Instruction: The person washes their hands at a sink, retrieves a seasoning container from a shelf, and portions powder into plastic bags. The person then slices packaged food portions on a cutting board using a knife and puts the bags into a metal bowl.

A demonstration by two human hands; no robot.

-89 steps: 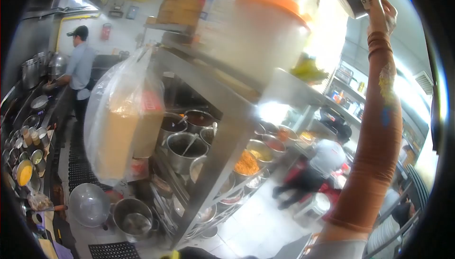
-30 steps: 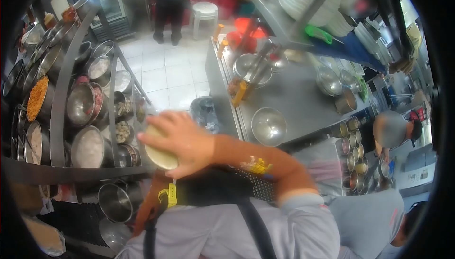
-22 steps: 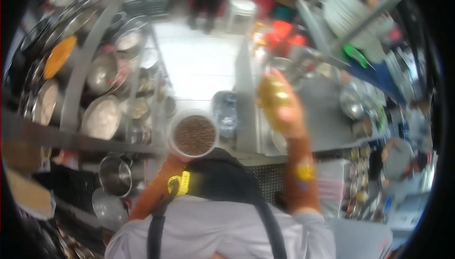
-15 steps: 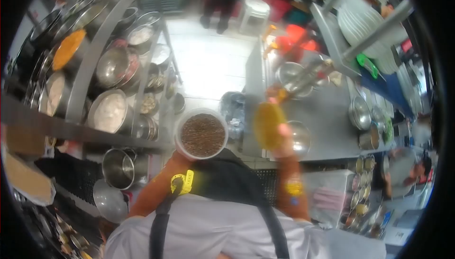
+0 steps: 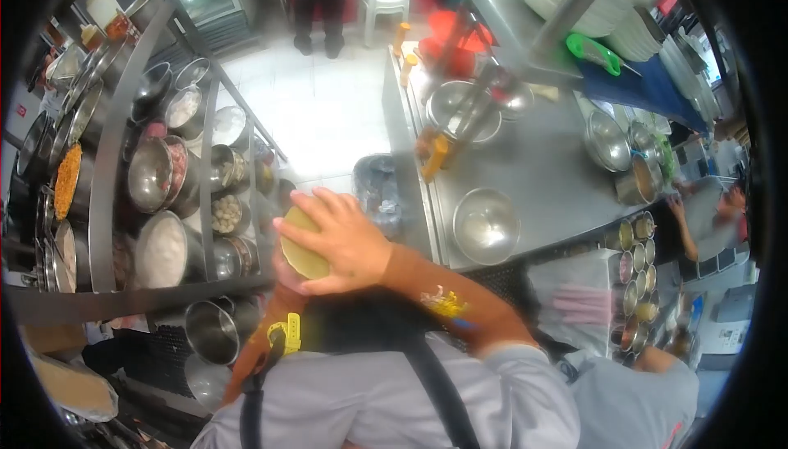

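Observation:
A round yellow lid [image 5: 302, 250] lies on top of the clear plastic tub in front of my body. My right hand [image 5: 353, 244] reaches across and grips the lid from above, fingers spread over it. Beneath, my left hand [image 5: 287, 275] supports the tub, mostly covered by the lid and my right hand. The tub's dark brown, grainy contents are hidden now. A yellow band [image 5: 285, 334] circles my left wrist.
On the left, a metal rack [image 5: 103, 203] carries several bowls and pots of food. To the right, a steel counter [image 5: 550, 190] holds an upright metal bowl [image 5: 486, 226]. A lined bin [image 5: 379, 190] stands between them. People are at the far end and to the right.
My right hand has brought the yellow lid leftward from over the counter's edge onto the tub, covering the brown contents. The view has turned, and the tub sits slightly further left.

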